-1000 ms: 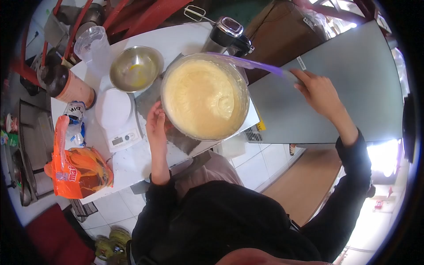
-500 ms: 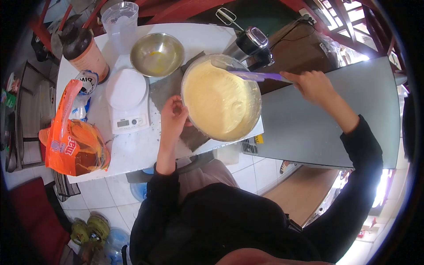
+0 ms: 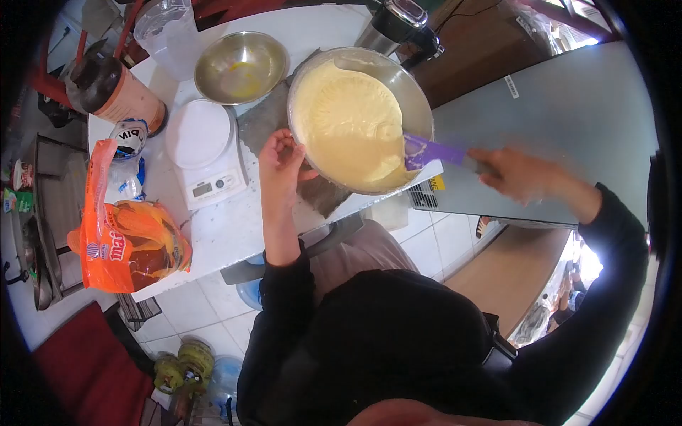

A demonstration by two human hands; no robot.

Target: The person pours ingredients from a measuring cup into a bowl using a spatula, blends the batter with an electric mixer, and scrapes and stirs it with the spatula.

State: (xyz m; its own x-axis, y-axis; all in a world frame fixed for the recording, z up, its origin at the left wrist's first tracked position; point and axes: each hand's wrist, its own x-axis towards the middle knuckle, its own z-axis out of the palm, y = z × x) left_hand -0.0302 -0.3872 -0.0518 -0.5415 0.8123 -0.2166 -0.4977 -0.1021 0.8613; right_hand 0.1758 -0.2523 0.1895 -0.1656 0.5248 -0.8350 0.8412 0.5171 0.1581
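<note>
A large metal bowl holds pale yellow batter and stands at the table's near right part. My left hand has its fingers curled at the bowl's left rim, gripping it. My right hand, slightly blurred, is closed around the grey handle of a purple spatula. The spatula's blade lies at the inner right side of the bowl, touching the batter's edge. Left of the bowl is a white kitchen scale. Behind the scale sits a smaller metal bowl with yellow residue.
On the white table are an orange bag, a brown-capped bottle, a blue-and-white packet and a clear plastic jug. A hand mixer stands behind the bowl. A grey surface lies to the right.
The spatula has swung from the bowl's far rim down to its right side, with my right hand moving nearer to me. My left hand stays at the bowl's left rim. The view has shifted.
</note>
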